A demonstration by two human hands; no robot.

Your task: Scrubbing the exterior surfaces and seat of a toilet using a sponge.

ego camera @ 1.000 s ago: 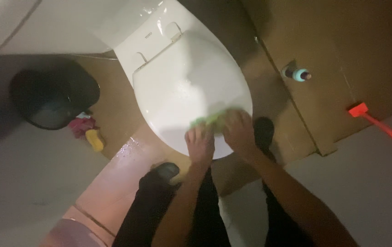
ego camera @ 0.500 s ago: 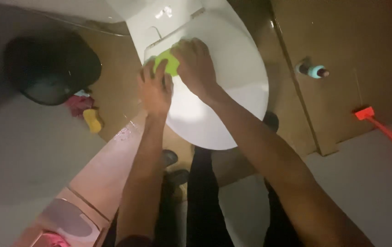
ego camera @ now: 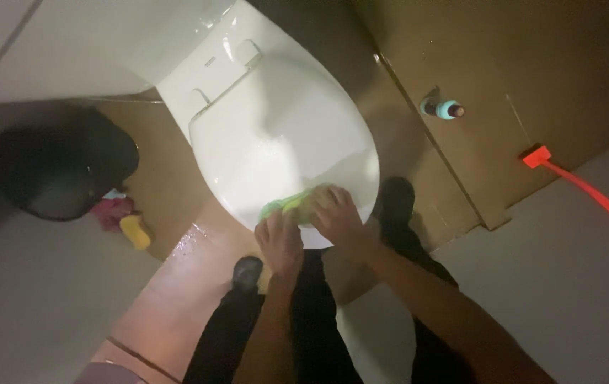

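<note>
Head view: both hands were down at the front edge of the closed toilet lid (ego camera: pixel 276 135). The left hand (ego camera: pixel 281 240) and right hand (ego camera: pixel 335 213) were each curled over a green sponge (ego camera: pixel 284 206), pressing it on the lid. A black bin (ego camera: pixel 55 171) sat on the floor's left side, a red brush (ego camera: pixel 574 181) off right.

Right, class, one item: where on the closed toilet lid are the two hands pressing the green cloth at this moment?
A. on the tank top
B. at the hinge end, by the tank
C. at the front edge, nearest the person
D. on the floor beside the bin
C: the left hand and right hand press the green cloth at the front edge of the toilet lid, far from its hinges.
</note>
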